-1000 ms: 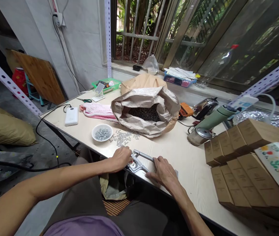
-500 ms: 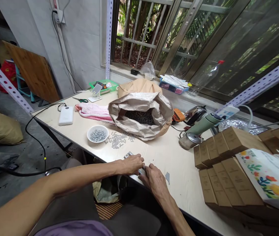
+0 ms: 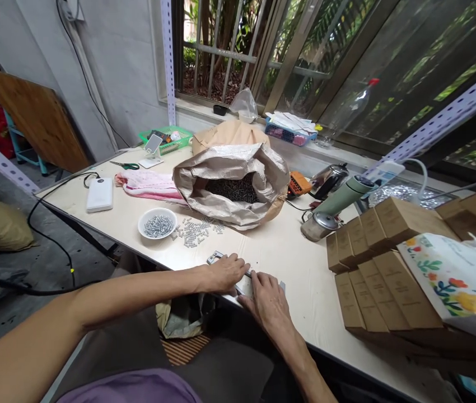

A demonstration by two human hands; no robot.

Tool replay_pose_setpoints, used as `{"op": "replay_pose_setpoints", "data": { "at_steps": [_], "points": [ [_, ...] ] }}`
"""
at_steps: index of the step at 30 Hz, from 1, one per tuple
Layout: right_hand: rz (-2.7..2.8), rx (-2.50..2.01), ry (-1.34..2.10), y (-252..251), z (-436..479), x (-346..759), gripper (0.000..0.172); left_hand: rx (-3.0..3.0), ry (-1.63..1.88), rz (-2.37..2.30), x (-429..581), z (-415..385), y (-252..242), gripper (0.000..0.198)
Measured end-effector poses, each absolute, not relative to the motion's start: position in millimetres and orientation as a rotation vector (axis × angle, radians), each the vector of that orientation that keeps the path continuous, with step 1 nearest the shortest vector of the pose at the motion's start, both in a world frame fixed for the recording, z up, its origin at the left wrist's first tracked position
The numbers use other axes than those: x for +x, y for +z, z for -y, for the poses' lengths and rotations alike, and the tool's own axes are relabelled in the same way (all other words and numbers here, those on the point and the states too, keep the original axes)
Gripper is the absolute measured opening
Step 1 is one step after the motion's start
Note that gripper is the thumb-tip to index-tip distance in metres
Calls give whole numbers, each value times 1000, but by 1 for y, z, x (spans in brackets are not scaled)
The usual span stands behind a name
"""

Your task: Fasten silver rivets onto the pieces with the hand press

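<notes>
At the front edge of the table, a long flat metal piece (image 3: 245, 286) with a slotted end lies under both my hands. My left hand (image 3: 228, 272) is closed over its middle, fingers bent down and hiding much of it. The right end is gripped by my right hand (image 3: 268, 301), with the thumb at the near edge. Past the left hand sits a white bowl (image 3: 140, 228) of small silvery screws (image 3: 159, 226). More loose screws (image 3: 196, 229) are scattered beside it. Partly behind the right hand lies a small grey scrap (image 3: 282, 286).
An open sack (image 3: 187, 184) of dark screws stands at the back middle. A pink towel (image 3: 149, 186), white power bank (image 3: 99, 195) and scissors (image 3: 126, 165) lie left. On the right are a lidded metal cup (image 3: 321, 225), green flask (image 3: 343, 197) and stacked cardboard boxes (image 3: 383, 291).
The camera view has shifted slightly right and down. My right hand has moved nearer the grey scrap and now partly covers it. Both hands stay on the metal piece.
</notes>
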State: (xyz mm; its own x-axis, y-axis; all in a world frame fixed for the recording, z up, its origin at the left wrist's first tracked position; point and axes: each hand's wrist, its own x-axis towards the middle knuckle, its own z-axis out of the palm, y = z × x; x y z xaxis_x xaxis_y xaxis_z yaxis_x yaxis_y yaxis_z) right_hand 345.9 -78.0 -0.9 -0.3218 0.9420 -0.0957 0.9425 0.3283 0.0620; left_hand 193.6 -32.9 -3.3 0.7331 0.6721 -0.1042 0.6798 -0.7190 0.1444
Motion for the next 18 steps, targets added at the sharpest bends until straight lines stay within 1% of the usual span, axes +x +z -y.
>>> {"op": "replay_pose_setpoints", "data": {
  "at_steps": [1,3,5,9,11,13,18],
  "points": [
    [-2495,1741,-4,-1,77,346,43,2759,-66,-1104,196,33,-5,51],
    [-2521,1728,6,-3,75,346,31,2746,-61,-1104,199,30,-8,42],
    [-2521,1728,13,-5,75,345,19,2742,-33,-1051,198,26,-9,38],
    [-2537,1709,-10,-7,74,346,14,2759,20,-902,192,14,-9,33],
    [-2526,1725,-80,-6,73,348,14,2760,51,-829,188,11,-11,30],
    [-2518,1744,-207,-2,71,352,18,2764,86,-764,187,9,-12,29],
    [-2521,1760,-471,6,74,362,42,2758,55,-795,188,13,-12,36]
  ]
}}
